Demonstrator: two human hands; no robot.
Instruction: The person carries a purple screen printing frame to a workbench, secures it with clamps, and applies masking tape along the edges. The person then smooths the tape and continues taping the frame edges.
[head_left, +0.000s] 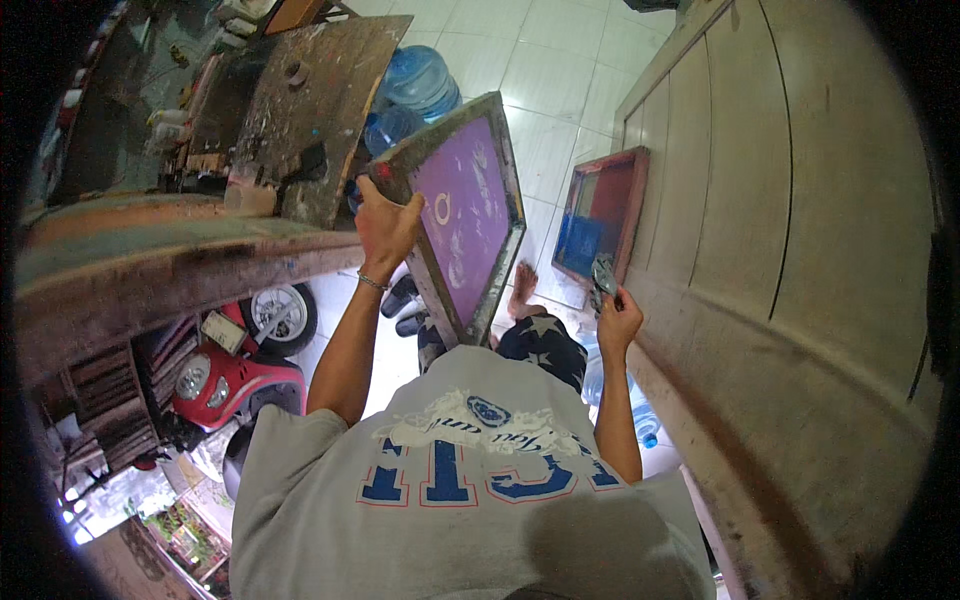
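My left hand (386,230) grips the left edge of a screen-printing frame (468,205) with its thumb on the face side. The frame has a worn dark border and a purple mesh with pale marks and a small yellowish ring. It is held tilted in front of my body, its lower corner close to my shirt. In my right hand (621,318), to the right and apart from the frame, the fingers pinch a crumpled grey rag-like piece (603,280). A second frame (605,215), reddish with a blue patch, leans near the wooden panelling.
On the left stands a stained wooden board (310,110) by a cluttered bench (180,240). Large blue water bottles (420,80) sit behind the held frame. A red motorbike (235,375) is at lower left. Wooden panelling (770,190) rises along the right, over white floor tiles (535,70).
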